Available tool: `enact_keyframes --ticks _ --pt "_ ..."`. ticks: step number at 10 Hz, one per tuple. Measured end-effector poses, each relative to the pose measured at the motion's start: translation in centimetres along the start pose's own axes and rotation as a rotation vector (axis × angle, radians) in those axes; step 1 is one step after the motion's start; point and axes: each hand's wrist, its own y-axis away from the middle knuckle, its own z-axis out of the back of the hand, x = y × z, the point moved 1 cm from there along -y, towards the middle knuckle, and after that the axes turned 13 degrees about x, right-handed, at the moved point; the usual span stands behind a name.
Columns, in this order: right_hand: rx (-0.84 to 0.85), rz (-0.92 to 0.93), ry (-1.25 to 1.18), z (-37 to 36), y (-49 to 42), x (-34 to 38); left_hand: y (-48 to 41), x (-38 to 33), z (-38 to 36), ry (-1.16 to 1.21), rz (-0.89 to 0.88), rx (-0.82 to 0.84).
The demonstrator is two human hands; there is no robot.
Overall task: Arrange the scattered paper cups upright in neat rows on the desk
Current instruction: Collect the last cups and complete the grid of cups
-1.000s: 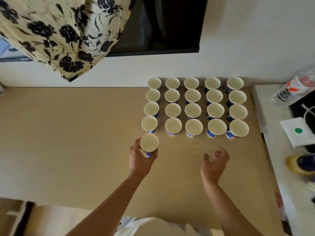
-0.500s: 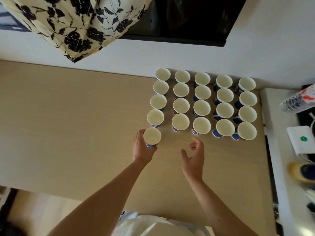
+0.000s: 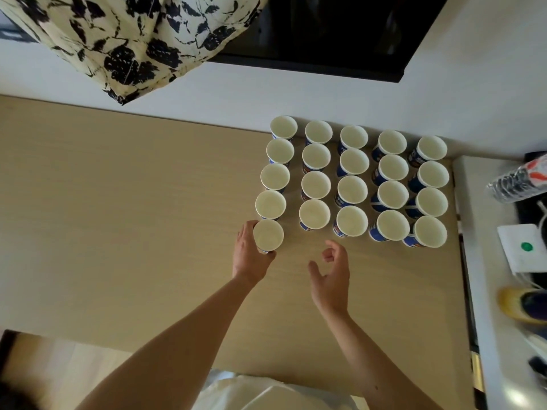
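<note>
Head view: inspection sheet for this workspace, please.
Surface: light wooden desk, white side counter to its right.
Job's things: twenty upright paper cups in rows; one more cup at the left column's near end.
Clutter: plastic bottle, white device with green dot, blurred yellow object, all on the counter.
Hands: left hand grips that cup; right hand loosely curled, holding nothing.
Cables: white cord by the device.
Surroundings: white wall, dark screen, floral fabric.

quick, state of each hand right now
Left hand: holding the paper cup at the near end of the leftmost column.
Right hand: open, loosely curled, holding nothing.
</note>
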Motion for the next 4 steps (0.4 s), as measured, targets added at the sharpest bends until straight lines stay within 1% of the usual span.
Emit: enact_keyframes --ticks 1,3,4 --pt "0.008 -0.006 0.003 -0.1 -0.1 0.0 -0.1 -0.1 -0.1 0.014 0.006 0.013" --pt "0.016 -0.014 0.002 -0.3 0.1 0.0 0.9 0.3 0.1 -0.018 0.046 0.091" --pt "0.021 -0.003 -0.007 -0.7 0.6 0.3 2.3 0.6 0.6 -0.022 0.087 0.091"
